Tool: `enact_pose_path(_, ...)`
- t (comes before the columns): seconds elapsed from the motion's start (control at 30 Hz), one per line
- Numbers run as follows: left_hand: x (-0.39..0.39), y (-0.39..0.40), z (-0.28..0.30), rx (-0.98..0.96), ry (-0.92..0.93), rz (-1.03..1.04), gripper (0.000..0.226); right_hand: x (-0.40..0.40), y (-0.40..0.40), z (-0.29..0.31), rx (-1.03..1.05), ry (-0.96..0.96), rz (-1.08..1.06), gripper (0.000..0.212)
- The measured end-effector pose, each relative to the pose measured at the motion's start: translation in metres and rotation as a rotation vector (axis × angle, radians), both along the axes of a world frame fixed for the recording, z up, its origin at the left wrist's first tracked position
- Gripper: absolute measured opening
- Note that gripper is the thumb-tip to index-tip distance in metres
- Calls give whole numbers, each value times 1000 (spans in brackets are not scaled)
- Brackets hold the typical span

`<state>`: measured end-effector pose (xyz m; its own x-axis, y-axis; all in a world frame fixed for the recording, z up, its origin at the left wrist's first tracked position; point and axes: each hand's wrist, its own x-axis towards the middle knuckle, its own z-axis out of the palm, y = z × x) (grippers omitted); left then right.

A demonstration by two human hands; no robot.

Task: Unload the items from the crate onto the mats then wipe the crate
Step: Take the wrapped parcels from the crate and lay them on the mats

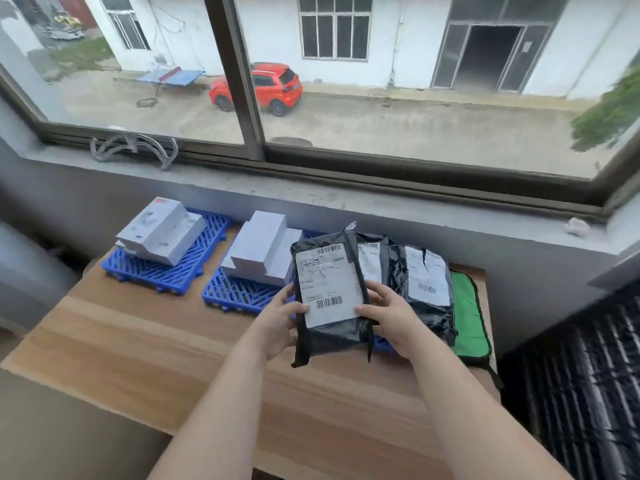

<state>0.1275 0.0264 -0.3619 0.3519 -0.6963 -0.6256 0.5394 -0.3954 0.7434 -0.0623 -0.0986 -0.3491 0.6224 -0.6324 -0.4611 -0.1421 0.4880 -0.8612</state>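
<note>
Black plastic mailer bag with white label [329, 296] is gripped by left hand [280, 323] and right hand [391, 317] above light wooden table [138, 341], under the window; blue lattice mats [166, 271] hold white boxes [162, 233].

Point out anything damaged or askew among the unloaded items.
The label on the black parcel held in both hands is torn. The top white box on the left blue mat lies skewed across its stack.
</note>
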Motion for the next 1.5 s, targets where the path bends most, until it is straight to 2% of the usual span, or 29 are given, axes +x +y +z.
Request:
enact_pose_path(0.2, 46, -70, 1, 22, -42, -141, 54, 39, -29, -3, -38, 102, -213, 45)
enact_pose_path(0.3, 60, -110, 2, 26, -72, -198, 59, 54, -48, -6, -78, 146, -315, 52)
enact_pose_path(0.47, 64, -166, -5, 20, -115, -246, 48, 68, -83, -10, -148, 267, -457, 54)
enact_pose_path(0.57, 62, -181, -19, 34, -94, -265, 44, 67, -95, -15, -150, 305, -515, 53)
enact_pose_path(0.67, 58, -182, -32, 85, -127, -304, 53, 63, -94, -28, -143, 372, -529, 49)
enact_pose_path(0.8, 55, -173, -35, 138, -107, -313, 53, 57, -86, -42, -149, 442, -564, 31)
enact_pose_path(0.87, 57, -175, -36, 143, -162, -323, 52, 56, -88, -42, -156, 450, -549, 30)
enact_pose_path(0.93, 58, -176, -33, 132, -257, -359, 52, 56, -91, -40, -202, 487, -503, 33)
enact_pose_path(1.0, 58, -176, -24, 91, -406, -420, 50, 58, -90, -36, -310, 536, -430, 47)
enact_pose_path(1.1, 57, -183, -9, 41, -743, -554, 64, 57, -91, -26, -508, 608, -259, 65)
enact_pose_path(1.17, 54, -188, 2, 17, -980, -629, 64, 55, -94, -19, -641, 678, -119, 71)
enact_pose_path(1.33, 31, -190, 21, -41, -1434, -872, 54, 44, -90, -6, -869, 853, 87, 70)
enact_pose_path(1.5, 4, -186, 37, -177, -1683, -959, 51, 8, -78, 23, -1082, 1057, 118, 63)
